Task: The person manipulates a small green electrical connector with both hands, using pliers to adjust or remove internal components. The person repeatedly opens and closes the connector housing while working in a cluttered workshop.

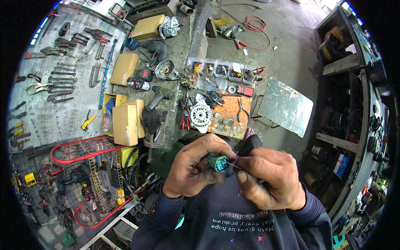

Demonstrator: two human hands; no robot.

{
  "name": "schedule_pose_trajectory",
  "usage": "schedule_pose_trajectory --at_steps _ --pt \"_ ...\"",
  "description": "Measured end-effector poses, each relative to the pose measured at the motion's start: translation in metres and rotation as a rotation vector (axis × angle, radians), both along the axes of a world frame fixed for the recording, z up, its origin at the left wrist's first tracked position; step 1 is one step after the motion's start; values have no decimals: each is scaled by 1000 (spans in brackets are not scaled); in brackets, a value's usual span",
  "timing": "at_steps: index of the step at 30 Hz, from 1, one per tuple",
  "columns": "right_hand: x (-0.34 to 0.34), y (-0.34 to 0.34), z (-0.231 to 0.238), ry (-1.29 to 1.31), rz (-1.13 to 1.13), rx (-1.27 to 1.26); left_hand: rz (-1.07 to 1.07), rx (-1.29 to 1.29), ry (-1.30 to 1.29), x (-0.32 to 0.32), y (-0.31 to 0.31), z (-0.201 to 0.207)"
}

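The plug [219, 163] is green with a blue middle. The boxes [125, 124] on the bench are light brown. The round metal part [201, 112] is silver-white, on a rusty orange plate [228, 118]. The hose [254, 23] is red. The sleeves [166, 212] are dark blue.

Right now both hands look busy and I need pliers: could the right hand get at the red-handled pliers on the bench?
Probably not: the right hand is pinching a thin pin into the green plug, and the pliers lie beyond the left hand.

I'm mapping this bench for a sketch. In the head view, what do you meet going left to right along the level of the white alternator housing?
Yellow-handled tool → cardboard box → white alternator housing → pliers on the orange board → grey metal sheet.
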State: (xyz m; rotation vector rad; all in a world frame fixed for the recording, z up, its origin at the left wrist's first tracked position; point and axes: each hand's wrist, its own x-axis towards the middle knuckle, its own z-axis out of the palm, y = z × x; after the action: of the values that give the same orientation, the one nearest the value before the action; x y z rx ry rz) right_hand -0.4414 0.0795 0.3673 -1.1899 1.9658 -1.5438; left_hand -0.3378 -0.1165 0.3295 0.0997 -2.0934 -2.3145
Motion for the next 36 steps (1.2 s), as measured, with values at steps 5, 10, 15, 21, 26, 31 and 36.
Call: schedule_pose_trajectory --at_steps 5,10,15,21,26,31,36 --pt "-7 2 5 -60 61 44 -105 -75 72 -4 -9 -2" --pt "-19 0 4 -95 157 91 -137 -115 34 -7 -17 1" --pt "-18 -4 1 130 167 120 -132 -152 4 -7 -17 1" --pt "-7 -10 -9 478 39 145 -20 -157 -36 -10 -10 -1" --pt "4 -14 -27 582 -149 63 115 -80 -97 -8 4 -6" --pt "7 -15 -34 494 -163 43 98 -62 -136 -7 1 -2" --pt "-11 -8 -27 82 -52 -76 -31 -40 -91 -12 -6 -2"
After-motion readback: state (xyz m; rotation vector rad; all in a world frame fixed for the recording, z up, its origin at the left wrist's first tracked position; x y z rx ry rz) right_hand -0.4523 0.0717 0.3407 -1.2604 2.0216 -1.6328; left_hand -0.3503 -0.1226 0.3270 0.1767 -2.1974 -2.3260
